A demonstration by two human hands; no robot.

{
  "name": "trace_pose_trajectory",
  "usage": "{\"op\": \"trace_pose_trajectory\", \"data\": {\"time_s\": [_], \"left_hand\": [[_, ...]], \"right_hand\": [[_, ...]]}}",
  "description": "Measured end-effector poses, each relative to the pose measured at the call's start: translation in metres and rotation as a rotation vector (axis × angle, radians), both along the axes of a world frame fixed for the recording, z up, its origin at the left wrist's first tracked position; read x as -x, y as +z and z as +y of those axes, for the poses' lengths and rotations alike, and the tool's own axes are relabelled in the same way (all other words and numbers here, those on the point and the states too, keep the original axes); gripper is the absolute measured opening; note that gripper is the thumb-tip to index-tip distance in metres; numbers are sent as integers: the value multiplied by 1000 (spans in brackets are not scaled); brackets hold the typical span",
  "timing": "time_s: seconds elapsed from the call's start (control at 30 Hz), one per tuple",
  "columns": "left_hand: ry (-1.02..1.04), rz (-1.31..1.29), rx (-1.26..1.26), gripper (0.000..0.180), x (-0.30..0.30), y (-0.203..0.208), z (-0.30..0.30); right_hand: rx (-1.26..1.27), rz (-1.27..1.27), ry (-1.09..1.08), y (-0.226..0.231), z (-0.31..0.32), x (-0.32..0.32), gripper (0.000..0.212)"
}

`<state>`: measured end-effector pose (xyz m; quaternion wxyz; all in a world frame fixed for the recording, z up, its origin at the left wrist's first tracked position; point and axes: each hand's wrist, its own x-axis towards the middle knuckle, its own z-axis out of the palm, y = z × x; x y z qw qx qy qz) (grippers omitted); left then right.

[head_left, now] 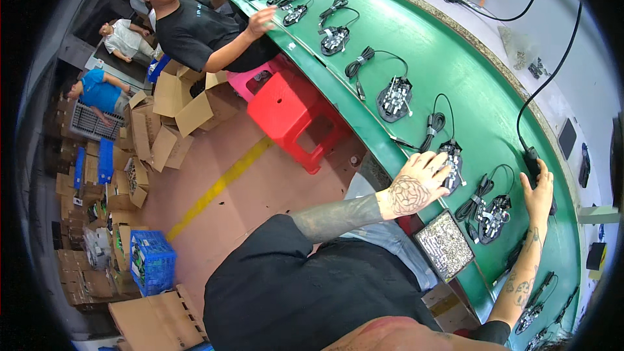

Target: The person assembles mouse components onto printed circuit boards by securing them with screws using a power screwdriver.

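Left hand point(416, 187), fingers apart, over coverless corded mouse point(453, 161): likely light, stiff, fragile inside; hold by side edges. Right hand point(538, 195) at black power tool point(532, 156), grip unclear.

Red plastic stool point(284, 105) stands on floor point(260, 192) marked with yellow line point(219, 188); blue crate point(155, 265) sits near stacked cartons point(79, 279).

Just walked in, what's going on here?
The person's left hand is on a cabled assembly on the green bench. The right hand is at a black corded tool; its grip is unclear. More assemblies line the bench. A co-worker is farther along.
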<state>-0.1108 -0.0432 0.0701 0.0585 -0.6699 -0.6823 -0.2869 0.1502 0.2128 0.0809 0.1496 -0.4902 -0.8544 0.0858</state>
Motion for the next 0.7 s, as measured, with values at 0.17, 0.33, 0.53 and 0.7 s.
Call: {"op": "trace_pose_trajectory", "data": {"time_s": [0.17, 0.33, 0.53, 0.7], "left_hand": [[-5, -26, -39, 49, 4, -1, -7], [-38, 15, -13, 46, 4, -4, -4], [-37, 4, 39, 45, 9, -3, -5], [-11, 90, -21, 47, 8, 1, -5]], "right_hand": [[-309, -122, -6, -2, 22, 2, 64], [-172, -193, -11, -11, 44, -13, 59], [-168, -30, 9, -4, 50, -18, 54], [-177, 368, -118, 39, 60, -41, 55]]}}
